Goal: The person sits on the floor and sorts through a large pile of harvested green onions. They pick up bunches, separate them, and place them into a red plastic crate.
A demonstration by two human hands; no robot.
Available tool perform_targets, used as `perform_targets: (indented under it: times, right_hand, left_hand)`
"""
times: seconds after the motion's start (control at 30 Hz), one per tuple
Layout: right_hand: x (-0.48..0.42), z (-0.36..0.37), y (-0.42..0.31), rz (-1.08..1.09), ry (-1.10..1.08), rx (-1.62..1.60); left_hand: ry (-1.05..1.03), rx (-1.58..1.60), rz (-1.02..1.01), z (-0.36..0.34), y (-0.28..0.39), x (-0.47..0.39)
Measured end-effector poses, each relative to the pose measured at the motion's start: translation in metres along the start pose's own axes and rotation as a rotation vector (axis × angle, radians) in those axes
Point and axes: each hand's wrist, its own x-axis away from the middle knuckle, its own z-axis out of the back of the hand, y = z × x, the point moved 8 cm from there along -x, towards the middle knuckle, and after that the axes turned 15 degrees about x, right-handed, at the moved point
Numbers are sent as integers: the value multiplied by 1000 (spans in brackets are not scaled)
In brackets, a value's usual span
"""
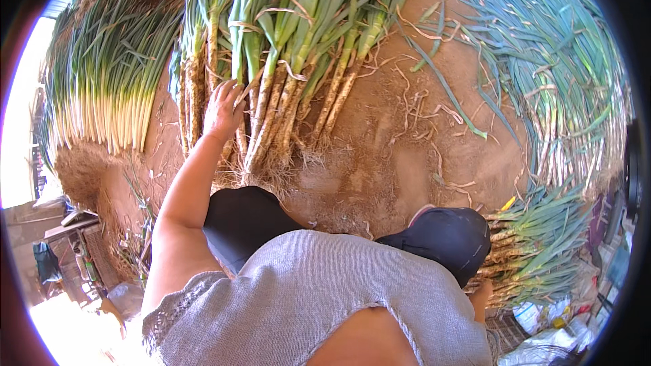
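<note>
My left hand (225,109) lies back up on the soil-covered stems of long green onions or leeks (277,96) in the upper middle. Its fingers touch a stem near where the white turns green; whether they grip it is unclear. These onions lie in a thick fanned heap, roots towards me and leaves away. At the lower right, my right hand (480,295) is small and partly hidden beside my knee. It is close to the root ends of another pile of unpeeled onions (529,254), and its fingers cannot be made out.
Onions with clean white stems (109,117) stand in a dense row at the left. A large heap of onions (564,71) lies at the right. Loose leaves (452,101) and dry peelings are scattered on the dirt floor (376,162). Plastic bags (549,338) lie at the lower right.
</note>
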Motion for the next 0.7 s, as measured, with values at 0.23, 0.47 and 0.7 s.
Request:
perform_targets:
  times: [0.23,0.47,0.7]
  right_hand:
    - [215,14,-170,148,571,877]
    - [221,-9,-198,499,576,879]
    - [154,-19,-159,397,390,943]
  left_hand:
    - [-884,-283,-579,-50,60,158]
    - [-765,-266,-699,-67,48,125]
    - [-816,-333,-597,-77,34,117]
